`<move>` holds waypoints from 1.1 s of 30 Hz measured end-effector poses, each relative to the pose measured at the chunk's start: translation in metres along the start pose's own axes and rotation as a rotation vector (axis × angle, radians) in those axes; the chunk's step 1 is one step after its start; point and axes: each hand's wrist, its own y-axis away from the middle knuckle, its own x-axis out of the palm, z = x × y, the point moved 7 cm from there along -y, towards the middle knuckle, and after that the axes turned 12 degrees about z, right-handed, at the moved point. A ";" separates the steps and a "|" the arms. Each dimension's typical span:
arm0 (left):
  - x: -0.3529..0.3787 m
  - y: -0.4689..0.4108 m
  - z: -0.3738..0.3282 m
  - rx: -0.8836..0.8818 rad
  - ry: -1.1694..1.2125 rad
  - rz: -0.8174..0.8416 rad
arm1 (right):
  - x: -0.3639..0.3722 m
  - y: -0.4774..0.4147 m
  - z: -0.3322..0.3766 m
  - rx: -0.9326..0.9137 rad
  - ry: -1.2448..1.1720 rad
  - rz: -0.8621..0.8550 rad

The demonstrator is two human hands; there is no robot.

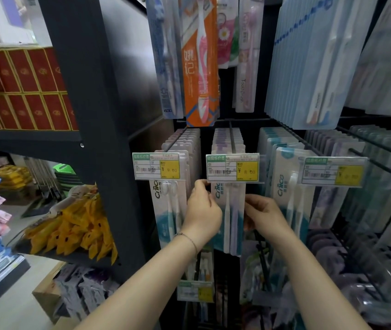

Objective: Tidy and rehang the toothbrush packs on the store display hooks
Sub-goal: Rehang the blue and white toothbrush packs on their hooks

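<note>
The pack point(229, 210) hangs at the front of the middle hook point(231, 139), just under the tag point(232, 168), with more of its kind stacked behind it. The left hand point(201, 208) pinches its left edge near the top, fingers curled round the card. The right hand point(264, 214) grips the right edge a little lower, fingers curled in the same way. The tag hides the hang hole, so I cannot tell whether the pack is threaded on the hook or only held up against it.

The pack looks light: thin card with a clear blister over two brushes. The blister probably keeps it stiff lengthwise, while the card rim would bend and the hole would tear if dragged down against the wire. The plastic front is likely slick, so the card edges are the better hold. A grip on both sides, high up, lets the hole be steered squarely along the hook.
</note>
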 end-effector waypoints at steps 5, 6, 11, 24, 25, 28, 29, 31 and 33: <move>-0.001 -0.001 0.001 -0.010 -0.011 0.008 | -0.007 0.002 0.011 -0.141 0.044 -0.131; -0.001 -0.001 0.001 -0.013 -0.015 0.010 | -0.009 0.003 0.014 -0.175 0.059 -0.145; 0.001 0.000 0.001 -0.031 -0.009 0.033 | -0.012 0.003 0.023 -0.212 0.335 -0.167; 0.016 0.033 0.019 -0.170 -0.012 0.142 | -0.014 0.044 -0.008 0.007 0.548 -0.264; 0.018 0.038 0.020 -0.167 -0.003 0.155 | -0.015 0.050 -0.011 0.027 0.529 -0.272; 0.022 0.049 0.022 -0.127 -0.053 0.169 | -0.013 0.068 -0.016 0.035 0.491 -0.298; 0.025 0.051 0.022 -0.105 -0.080 0.181 | -0.012 0.075 -0.016 0.021 0.478 -0.304; 0.033 0.054 0.017 -0.072 -0.114 0.231 | -0.012 0.087 -0.015 -0.006 0.460 -0.309; 0.042 0.058 0.010 -0.041 -0.117 0.275 | -0.011 0.097 -0.012 -0.040 0.452 -0.288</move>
